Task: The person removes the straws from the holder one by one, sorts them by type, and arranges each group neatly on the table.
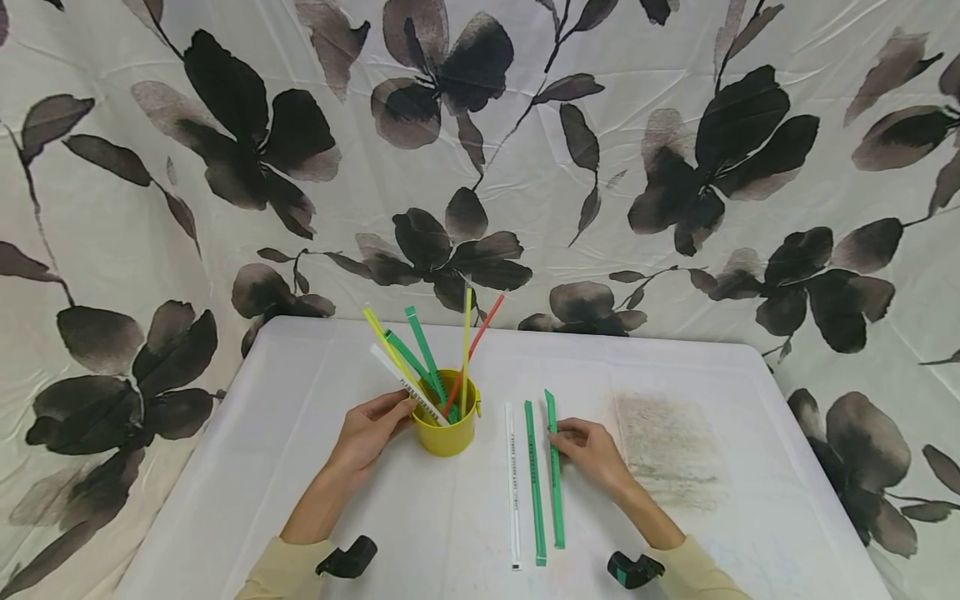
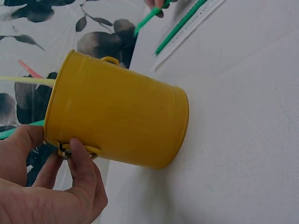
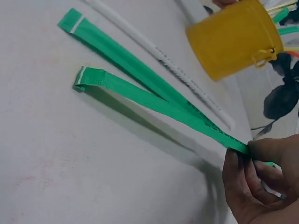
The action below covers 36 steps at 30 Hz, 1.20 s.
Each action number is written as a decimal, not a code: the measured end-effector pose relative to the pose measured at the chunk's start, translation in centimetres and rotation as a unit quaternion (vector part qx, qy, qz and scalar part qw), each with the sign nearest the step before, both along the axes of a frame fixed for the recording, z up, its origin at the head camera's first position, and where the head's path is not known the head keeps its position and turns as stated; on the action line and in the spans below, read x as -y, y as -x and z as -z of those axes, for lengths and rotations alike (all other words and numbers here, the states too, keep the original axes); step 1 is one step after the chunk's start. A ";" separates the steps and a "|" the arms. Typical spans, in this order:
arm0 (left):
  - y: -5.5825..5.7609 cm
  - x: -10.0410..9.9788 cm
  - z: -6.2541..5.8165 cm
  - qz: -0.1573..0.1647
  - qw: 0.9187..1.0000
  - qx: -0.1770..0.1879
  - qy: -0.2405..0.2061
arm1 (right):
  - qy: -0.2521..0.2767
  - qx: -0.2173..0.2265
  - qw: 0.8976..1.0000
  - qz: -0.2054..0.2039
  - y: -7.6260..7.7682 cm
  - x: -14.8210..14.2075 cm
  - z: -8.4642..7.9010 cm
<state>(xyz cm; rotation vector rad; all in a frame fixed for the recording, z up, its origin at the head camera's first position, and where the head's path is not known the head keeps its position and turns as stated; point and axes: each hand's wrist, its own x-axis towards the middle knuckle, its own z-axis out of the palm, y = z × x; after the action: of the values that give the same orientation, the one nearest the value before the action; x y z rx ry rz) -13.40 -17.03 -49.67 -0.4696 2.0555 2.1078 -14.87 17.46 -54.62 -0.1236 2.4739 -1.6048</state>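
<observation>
My left hand (image 1: 372, 427) pinches the rim and side loop of a small yellow bucket (image 2: 117, 109), thumb at the rim. Several wrapped straws stand in the bucket: green, yellow, white and a red straw (image 1: 483, 329) leaning right. Between the thumb and fingers of my right hand (image 1: 588, 450) is the upper part of a green wrapped straw (image 3: 154, 105); its near end appears just above the table in the right wrist view. Left of it lie a second green wrapped straw (image 1: 536, 483) and a white wrapped straw (image 1: 513, 487), roughly parallel.
A white cloth covers the table (image 1: 300, 367). A brownish smudge (image 1: 667, 450) marks it right of my right hand. Behind hangs a floral curtain (image 1: 480, 167). Black devices (image 1: 348, 557) sit at both wrists.
</observation>
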 end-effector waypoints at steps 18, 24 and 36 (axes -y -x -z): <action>0.0 -0.1 0.0 0.001 1.000 0.000 0.005 | -0.015 -0.047 0.999 -0.015 -0.6 1.2 0.9; 0.0 0.0 0.0 -0.001 1.000 0.001 0.007 | -0.007 -0.044 0.999 -0.023 -0.8 1.7 1.1; 0.0 -0.1 0.0 0.005 1.000 -0.002 0.005 | -0.020 -0.053 0.998 -0.021 -0.7 2.6 1.1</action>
<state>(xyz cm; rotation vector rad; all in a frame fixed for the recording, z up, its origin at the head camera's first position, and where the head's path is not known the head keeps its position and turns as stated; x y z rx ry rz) -13.41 -16.97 -49.64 -0.4562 2.0675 2.0962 -14.21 14.90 -55.67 -0.2583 2.5617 -1.5704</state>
